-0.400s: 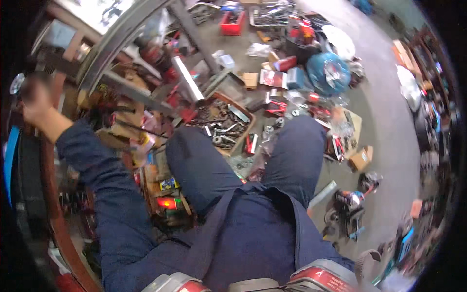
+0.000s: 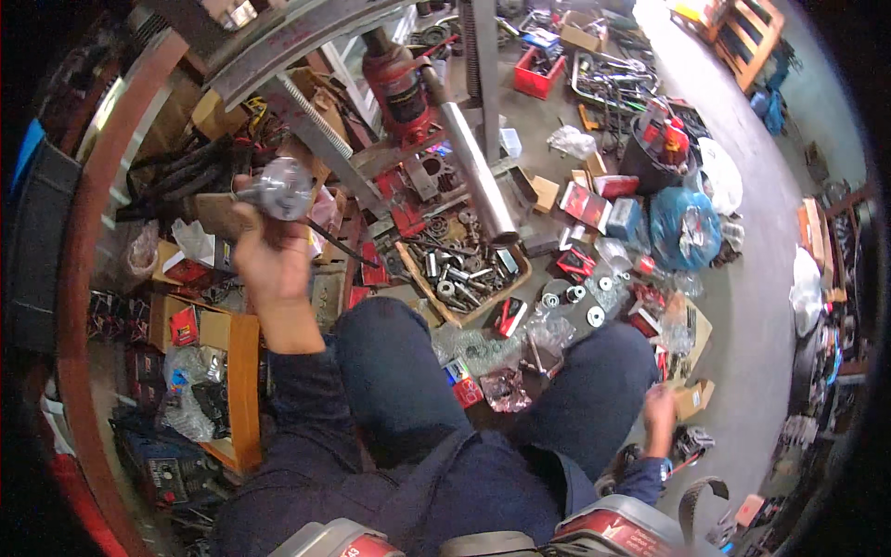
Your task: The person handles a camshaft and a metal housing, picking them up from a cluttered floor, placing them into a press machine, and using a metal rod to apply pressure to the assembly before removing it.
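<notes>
My left hand is raised in front of the press frame. It is closed around a shiny round metal part, whose flat disc-like face shows; the fingers behind it are partly hidden. Low beside my right knee is my right hand, close to a small cardboard box; its fingers are small and smeared. A red bottle jack stands inside the steel press frame. From the jack a bright metal tube slants down over a tray of loose metal parts.
Ring-shaped metal parts, small boxes and plastic wrap lie before my knees. Further off are a red bin, a black bucket of tools and a blue plastic-wrapped bundle. A reddish-brown beam runs along the left; loaded shelving lines the right.
My left hand has come in from the far left toward the press, bringing the round metal part into clear view. My right hand has appeared beside the right knee. The whole view has shifted.
</notes>
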Available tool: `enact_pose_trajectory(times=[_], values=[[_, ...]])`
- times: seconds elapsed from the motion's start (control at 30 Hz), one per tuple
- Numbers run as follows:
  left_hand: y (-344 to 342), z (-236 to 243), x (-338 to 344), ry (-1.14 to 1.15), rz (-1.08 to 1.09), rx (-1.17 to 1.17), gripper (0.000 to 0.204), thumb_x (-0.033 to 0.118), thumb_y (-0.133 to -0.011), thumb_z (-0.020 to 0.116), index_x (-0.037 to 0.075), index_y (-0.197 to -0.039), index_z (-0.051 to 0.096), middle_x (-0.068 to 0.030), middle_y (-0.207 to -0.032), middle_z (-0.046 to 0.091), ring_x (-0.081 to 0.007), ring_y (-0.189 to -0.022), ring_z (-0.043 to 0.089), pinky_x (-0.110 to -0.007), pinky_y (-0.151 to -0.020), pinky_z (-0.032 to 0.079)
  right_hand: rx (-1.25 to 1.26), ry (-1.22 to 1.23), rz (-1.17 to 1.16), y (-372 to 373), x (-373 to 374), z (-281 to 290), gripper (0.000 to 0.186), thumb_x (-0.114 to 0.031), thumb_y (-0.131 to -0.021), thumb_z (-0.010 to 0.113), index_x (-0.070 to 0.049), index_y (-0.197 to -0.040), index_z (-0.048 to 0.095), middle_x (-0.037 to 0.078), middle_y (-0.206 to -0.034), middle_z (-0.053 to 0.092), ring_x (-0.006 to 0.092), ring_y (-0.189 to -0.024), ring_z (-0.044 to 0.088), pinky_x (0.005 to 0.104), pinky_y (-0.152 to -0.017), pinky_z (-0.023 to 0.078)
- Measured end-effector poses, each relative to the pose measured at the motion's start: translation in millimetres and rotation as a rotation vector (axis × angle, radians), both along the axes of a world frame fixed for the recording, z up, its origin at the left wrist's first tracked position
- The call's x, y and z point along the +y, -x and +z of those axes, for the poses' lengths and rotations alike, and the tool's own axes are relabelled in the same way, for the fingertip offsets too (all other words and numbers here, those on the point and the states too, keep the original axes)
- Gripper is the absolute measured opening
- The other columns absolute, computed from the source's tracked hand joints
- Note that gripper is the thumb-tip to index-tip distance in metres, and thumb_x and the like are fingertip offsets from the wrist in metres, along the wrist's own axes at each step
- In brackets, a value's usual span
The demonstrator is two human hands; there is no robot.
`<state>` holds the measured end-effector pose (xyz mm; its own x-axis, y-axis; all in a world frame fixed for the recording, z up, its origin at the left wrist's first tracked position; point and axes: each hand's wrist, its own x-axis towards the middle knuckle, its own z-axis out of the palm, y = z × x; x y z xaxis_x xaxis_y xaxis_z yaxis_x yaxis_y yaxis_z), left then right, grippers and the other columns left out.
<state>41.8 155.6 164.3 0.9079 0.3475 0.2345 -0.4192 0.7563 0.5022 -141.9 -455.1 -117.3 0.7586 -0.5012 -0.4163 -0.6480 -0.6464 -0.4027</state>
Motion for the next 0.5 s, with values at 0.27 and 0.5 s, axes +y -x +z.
enact_pose_trajectory(times=[0.27, 0.5], values=[[-30.4, -75.0, -52.1, -0.151, -0.008, 0.179, 0.026, 0.019, -0.093, 0.06, 0.011, -0.117, 0.056, -0.0098, -0.113, 0.062, -0.0254, -0.106, 0.06, -0.045, -0.093, 0.049, -0.53, -0.203, 1.178, -306.7, 229.9, 131.1, 0.043, -0.039, -0.094, 0.053, 0.002, -0.089, 0.064, 0.025, -0.075, 0.062, 0.0413, -0.071, 0.062, 0.0473, -0.066, 0.048], [-68.4, -110.5, -65.4, -0.239, 0.303, 0.392, 0.019, 0.012, -0.095, 0.058, 0.018, -0.113, 0.057, 0.0012, -0.1, 0.059, -0.0148, -0.084, 0.058, -0.032, -0.066, 0.047, -0.536, -0.265, 0.546, -385.0, 414.9, 25.6, 0.056, -0.055, -0.089, 0.052, -0.002, -0.094, 0.072, 0.029, -0.09, 0.066, 0.0424, -0.086, 0.065, 0.046, -0.083, 0.05]])
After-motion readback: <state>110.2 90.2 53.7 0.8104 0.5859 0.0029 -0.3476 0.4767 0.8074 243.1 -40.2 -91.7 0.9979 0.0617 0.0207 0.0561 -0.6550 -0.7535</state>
